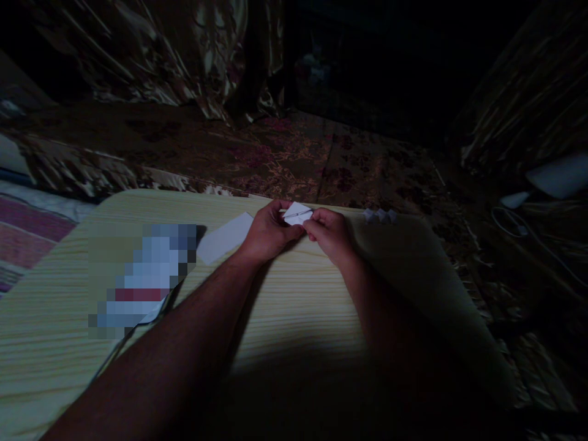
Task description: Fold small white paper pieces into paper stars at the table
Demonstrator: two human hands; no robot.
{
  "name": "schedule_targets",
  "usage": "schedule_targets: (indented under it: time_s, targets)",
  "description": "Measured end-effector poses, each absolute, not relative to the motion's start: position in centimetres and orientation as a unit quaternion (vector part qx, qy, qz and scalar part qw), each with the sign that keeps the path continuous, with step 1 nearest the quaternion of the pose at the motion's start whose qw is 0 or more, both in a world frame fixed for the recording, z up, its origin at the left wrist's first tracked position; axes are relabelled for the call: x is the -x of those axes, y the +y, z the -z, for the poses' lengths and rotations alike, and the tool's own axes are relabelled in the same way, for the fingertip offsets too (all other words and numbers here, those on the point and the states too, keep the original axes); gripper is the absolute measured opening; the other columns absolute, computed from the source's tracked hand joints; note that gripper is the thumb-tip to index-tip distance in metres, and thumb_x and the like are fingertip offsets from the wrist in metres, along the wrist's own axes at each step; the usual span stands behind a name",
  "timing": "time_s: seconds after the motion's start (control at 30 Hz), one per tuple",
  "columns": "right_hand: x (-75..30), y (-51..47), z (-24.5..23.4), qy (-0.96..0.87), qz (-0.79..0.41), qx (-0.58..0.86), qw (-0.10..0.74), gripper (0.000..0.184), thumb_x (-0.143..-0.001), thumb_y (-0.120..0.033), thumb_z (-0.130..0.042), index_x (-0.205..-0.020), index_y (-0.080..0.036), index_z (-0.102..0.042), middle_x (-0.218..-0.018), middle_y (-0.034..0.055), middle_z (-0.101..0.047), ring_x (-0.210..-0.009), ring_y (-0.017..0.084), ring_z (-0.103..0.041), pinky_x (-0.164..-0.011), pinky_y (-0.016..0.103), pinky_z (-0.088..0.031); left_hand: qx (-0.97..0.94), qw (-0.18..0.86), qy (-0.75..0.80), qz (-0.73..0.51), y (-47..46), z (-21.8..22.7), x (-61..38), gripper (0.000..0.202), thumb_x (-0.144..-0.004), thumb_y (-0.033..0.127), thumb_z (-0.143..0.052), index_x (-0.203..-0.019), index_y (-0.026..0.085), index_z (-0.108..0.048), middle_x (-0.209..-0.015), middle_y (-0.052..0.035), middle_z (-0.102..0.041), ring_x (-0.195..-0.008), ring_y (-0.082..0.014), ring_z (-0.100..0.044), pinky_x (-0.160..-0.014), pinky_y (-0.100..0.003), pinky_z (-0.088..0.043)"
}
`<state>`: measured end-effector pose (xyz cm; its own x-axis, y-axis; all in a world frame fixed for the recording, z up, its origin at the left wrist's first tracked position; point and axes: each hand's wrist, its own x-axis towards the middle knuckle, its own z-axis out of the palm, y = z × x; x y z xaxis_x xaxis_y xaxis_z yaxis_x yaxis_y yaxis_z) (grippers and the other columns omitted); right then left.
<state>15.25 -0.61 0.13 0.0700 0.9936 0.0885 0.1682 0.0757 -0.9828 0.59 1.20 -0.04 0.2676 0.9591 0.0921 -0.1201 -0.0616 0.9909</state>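
Note:
A small folded piece of white paper (297, 214) is held between both hands near the far edge of a light wooden table (285, 318). My left hand (269, 233) pinches its left side with curled fingers. On the paper's right side my right hand (327, 233) is closed in a pinch. A flat white paper slip (225, 237) lies on the table just left of my left hand.
Several small folded white paper pieces (380, 215) sit at the table's far right edge. A blurred-out flat object (147, 275) lies on the left of the table. Patterned dark fabric (275, 147) covers the floor beyond. White cables (509, 223) lie at right.

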Motion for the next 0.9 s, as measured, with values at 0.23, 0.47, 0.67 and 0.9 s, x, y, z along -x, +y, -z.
schedule_targets:
  time_s: [0.23,0.47,0.67,0.9]
  targets:
    - [-15.39,-0.54,0.01,-0.560,-0.394,0.549,0.479,0.014,-0.068,-0.027,-0.059,-0.062,-0.020,-0.049,-0.050,-0.0063,-0.047,-0.049,0.009,-0.039,-0.047,0.023,-0.026,-0.555,0.574,0.375,-0.471,1.00,-0.14,-0.73,0.050,-0.053,0.021,-0.081,-0.095,0.017,-0.055,-0.078,-0.0004,-0.068,-0.060,-0.0117,-0.060,-0.055,-0.021,-0.046]
    - [-15.29,-0.69,-0.55,-0.561,-0.413,0.534,0.478,0.012,-0.068,-0.024,-0.059,-0.061,-0.019,-0.051,-0.050,-0.0060,-0.048,-0.048,0.008,-0.040,-0.046,0.022,-0.026,-0.559,0.580,0.364,-0.467,1.05,-0.12,-0.72,0.051,-0.053,0.023,-0.082,-0.094,0.017,-0.053,-0.080,-0.0008,-0.068,-0.064,-0.0126,-0.061,-0.060,-0.023,-0.048]
    - [-15.17,-0.76,-0.62,-0.567,-0.415,0.529,0.474,0.006,-0.069,-0.023,-0.057,-0.067,-0.018,-0.057,-0.051,-0.0053,-0.049,-0.049,0.009,-0.041,-0.047,0.022,-0.028,-0.572,0.575,0.360,-0.461,1.07,0.06,-0.71,0.050,-0.055,0.025,-0.082,-0.095,0.017,-0.052,-0.082,-0.0009,-0.068,-0.067,-0.0127,-0.061,-0.062,-0.023,-0.047]
    - [-15.21,-0.75,-0.61,-0.563,-0.427,0.523,0.476,0.005,-0.068,-0.023,-0.058,-0.068,-0.018,-0.058,-0.052,-0.0049,-0.050,-0.050,0.009,-0.042,-0.048,0.022,-0.031,-0.586,0.559,0.358,-0.465,1.03,0.00,-0.70,0.047,-0.056,0.025,-0.081,-0.094,0.017,-0.054,-0.083,-0.0016,-0.067,-0.069,-0.0135,-0.061,-0.064,-0.024,-0.048]
